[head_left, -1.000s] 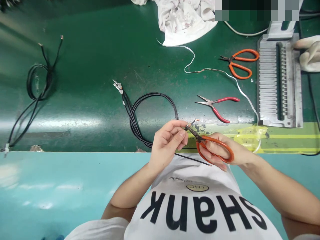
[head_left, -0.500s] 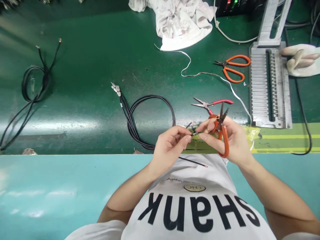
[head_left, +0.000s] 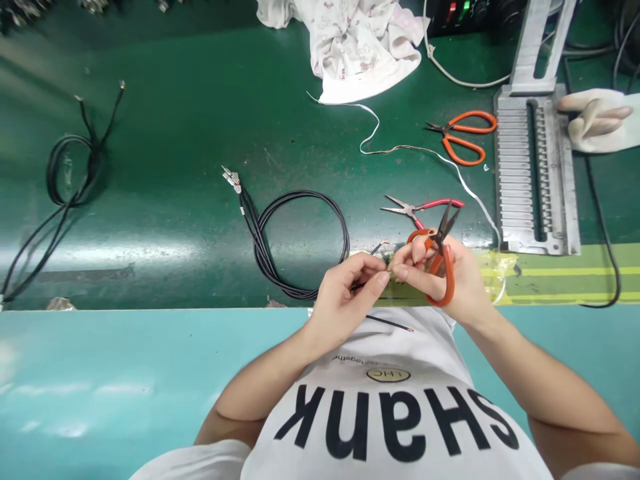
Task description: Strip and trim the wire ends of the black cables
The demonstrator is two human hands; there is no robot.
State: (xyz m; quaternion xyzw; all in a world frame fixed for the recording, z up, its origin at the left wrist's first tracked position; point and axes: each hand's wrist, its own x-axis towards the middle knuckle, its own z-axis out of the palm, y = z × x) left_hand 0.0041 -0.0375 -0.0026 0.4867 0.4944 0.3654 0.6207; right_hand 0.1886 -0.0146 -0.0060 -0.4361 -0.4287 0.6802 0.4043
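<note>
Scissors (head_left: pixel 447 283) in my right hand (head_left: pixel 467 287), just right of my left hand (head_left: pixel 345 300), wire (head_left: pixel 379 248) in its fingers. Needle-nose pliers (head_left: pixel 405 208) just behind, cable coil (head_left: pixel 300 192) behind my left hand, slotted jig (head_left: pixel 515 173) far right, cloth (head_left: pixel 360 53) top center.

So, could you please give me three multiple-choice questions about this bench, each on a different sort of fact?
1. Where do the red-handled pliers lie?
A. On the green bench top
B. On the white cloth
C. Inside the metal rack

2. How many pairs of orange-handled scissors show?
A. One
B. Two
C. Three

3. How do the blades of the scissors in the right hand stand?
A. Spread apart
B. Shut together
C. Hidden in the fist

Answers:
1. A, the pliers rest directly on the green surface.
2. B, one pair lies on the bench and another is in the right hand.
3. A, they form a V above the fingers.
</note>
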